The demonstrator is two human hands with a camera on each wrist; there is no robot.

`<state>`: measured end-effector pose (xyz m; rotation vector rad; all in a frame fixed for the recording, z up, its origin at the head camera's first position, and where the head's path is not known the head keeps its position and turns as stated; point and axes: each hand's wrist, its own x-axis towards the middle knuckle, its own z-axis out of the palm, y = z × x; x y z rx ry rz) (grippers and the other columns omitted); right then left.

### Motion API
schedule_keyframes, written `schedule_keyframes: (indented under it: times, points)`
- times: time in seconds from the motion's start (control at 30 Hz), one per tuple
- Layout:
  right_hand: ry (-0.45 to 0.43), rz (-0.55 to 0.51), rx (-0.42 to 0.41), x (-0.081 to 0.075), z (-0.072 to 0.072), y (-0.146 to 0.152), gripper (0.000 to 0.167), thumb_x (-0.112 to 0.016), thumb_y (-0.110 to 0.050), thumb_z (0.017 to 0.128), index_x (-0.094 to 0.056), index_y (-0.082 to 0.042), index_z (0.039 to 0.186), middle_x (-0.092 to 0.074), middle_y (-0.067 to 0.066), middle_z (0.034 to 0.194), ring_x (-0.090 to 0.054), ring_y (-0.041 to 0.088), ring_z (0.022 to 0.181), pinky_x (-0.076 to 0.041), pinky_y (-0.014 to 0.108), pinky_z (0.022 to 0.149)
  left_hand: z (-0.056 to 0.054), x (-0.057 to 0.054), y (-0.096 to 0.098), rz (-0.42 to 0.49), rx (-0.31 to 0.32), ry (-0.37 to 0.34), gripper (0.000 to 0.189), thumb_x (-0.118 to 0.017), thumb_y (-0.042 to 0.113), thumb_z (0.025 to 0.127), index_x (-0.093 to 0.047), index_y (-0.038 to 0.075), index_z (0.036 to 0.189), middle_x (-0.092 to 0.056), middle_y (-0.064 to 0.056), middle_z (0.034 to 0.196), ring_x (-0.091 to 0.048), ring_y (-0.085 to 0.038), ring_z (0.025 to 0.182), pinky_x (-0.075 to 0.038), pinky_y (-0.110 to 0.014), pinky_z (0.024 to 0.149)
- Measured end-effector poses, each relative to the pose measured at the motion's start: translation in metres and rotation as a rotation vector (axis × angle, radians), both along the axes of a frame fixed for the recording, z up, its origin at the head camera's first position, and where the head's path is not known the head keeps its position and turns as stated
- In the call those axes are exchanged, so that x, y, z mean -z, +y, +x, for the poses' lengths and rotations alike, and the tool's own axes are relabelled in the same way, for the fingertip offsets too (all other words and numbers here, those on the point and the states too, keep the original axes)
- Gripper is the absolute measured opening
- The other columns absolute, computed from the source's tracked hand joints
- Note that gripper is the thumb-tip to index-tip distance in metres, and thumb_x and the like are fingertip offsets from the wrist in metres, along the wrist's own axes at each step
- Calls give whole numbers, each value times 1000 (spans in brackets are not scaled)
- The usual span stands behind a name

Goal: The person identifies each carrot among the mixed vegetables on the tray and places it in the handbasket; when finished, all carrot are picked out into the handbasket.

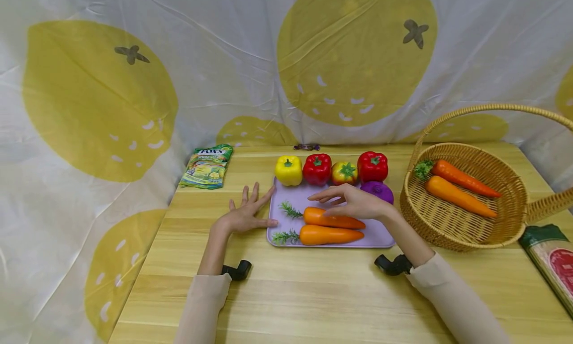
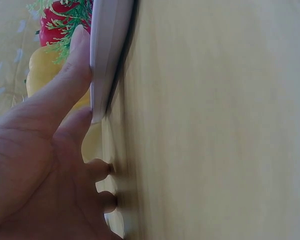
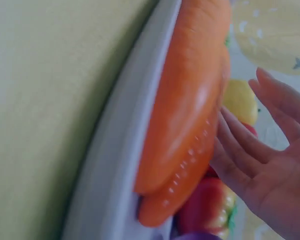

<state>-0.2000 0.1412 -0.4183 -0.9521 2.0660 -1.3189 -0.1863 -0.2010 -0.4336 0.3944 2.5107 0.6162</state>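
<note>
A lilac tray [image 1: 380, 238] holds two orange carrots with green tops, the rear carrot [image 1: 315, 215] and the front carrot [image 1: 331, 235]. With fingers spread, my left hand [image 1: 239, 218] rests at the tray's left edge. Its thumb [image 2: 72, 67] lies over the rim, while other fingertips press the table. My right hand [image 1: 358, 200] reaches over the rear carrot with loosely bent fingers, holding nothing. In the right wrist view, its fingers [image 3: 247, 137] lie alongside the carrots [image 3: 190, 100]. Along the tray's back sit a yellow pepper [image 1: 288, 170], two red peppers [image 1: 317, 169] and a red-yellow tomato-like vegetable [image 1: 344, 173].
A purple onion [image 1: 378, 190] lies at the tray's right side. The wicker basket [image 1: 405, 204] on the right contains two carrots [image 1: 461, 197]. A green packet [image 1: 207, 166] lies back left, a small wrapped item [image 1: 306, 147] at the back, and another package [image 1: 552, 264] far right.
</note>
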Motion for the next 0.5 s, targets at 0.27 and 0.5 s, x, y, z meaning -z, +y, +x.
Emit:
schedule_keyframes:
  times: [0.27,0.5]
  points:
    - [-63,0,17,10,-1,-9,45,-70,-5,97,-62,1,141,-67,16,141,-60,37,135,-46,52,116,0,0,-1,0,1,1,99,-66,62,93,-5,37,167,23,-16,172,29,-45,156,17,-82,113]
    - [-87,11,19,13,-1,-11,43,-71,-7,97,-65,-4,139,-70,13,137,-63,33,130,-49,49,114,1,-1,0,4,2,2,98,-66,60,94,-5,36,167,23,-16,172,29,-45,156,17,-82,113]
